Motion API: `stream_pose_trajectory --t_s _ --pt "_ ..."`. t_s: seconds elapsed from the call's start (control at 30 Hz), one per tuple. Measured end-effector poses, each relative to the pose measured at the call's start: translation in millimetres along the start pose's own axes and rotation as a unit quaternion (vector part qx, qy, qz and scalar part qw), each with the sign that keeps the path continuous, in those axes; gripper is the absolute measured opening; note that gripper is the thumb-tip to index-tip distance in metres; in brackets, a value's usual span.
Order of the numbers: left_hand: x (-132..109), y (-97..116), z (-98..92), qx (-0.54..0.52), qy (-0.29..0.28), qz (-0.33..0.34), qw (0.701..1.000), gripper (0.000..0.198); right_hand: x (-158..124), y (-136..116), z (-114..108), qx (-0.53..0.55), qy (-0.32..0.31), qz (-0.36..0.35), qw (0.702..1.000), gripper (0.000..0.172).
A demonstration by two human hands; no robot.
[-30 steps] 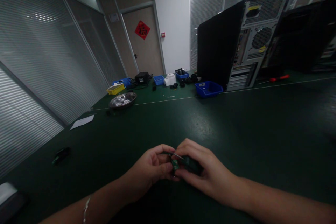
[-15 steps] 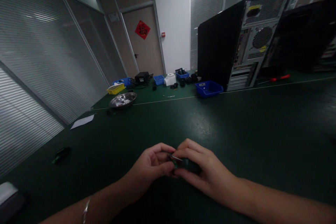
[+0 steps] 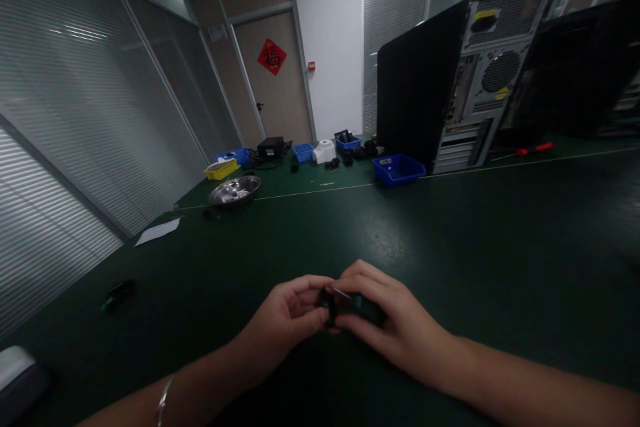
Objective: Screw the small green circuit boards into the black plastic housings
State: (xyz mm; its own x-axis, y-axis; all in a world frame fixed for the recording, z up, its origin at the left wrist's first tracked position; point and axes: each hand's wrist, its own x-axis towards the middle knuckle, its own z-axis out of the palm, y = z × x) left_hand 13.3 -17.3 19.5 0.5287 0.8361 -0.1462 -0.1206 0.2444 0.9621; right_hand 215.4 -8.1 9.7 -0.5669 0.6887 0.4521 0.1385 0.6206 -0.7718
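Bench [image 3: 450, 240]: wide and dark, so a dropped piece could be hard to find.
Right hand [image 3: 395, 323]: grip clamped on small dark part [image 3: 350, 303], near edge, centre.
Left hand [image 3: 287, 320]: fingertips pinch its left end; a slip may bend it.

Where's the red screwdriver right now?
The red screwdriver lies on the green table, far right, just right of the open computer tower.

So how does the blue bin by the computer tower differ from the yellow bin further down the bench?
The blue bin sits beside the computer tower, nearer and looking larger; the yellow bin lies far left, beside the steel bowl, looking smaller. Colour differs too. Both are open-topped trays on the green bench.
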Motion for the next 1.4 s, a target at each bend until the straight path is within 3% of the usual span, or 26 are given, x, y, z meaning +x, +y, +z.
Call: stream_pose_trajectory --t_s 0.17,0.5,0.93,1.13,1.4 --pt "0.8 -2.3 -2.8 -0.002 -0.006 0.011 1.000 0.034 2.4 -1.8 -1.3 0.002 0.015 0.004 1.000 0.022" --pt "2.9 -5.1 -8.4 -0.008 0.041 0.024 0.999 0.032 1.4 1.9 -1.0 -0.007 0.018 0.004 1.000 0.014" --pt "5.7 -2.6 -13.4 -0.009 0.095 0.006 0.995 0.034 2.3 1.8 -4.7 -0.008 0.019 0.010 1.000 0.016" --pt "7.5 -1.2 -15.9 -0.016 0.114 -0.003 0.993 0.035 3.2 6.7 -6.4 -0.010 0.014 0.073 0.997 0.017" --pt "14.3 -2.2 -35.2 -0.013 0.137 0.021 0.990 0.035 4.2 6.8 -8.1 0.013 0.033 0.125 0.991 0.018"
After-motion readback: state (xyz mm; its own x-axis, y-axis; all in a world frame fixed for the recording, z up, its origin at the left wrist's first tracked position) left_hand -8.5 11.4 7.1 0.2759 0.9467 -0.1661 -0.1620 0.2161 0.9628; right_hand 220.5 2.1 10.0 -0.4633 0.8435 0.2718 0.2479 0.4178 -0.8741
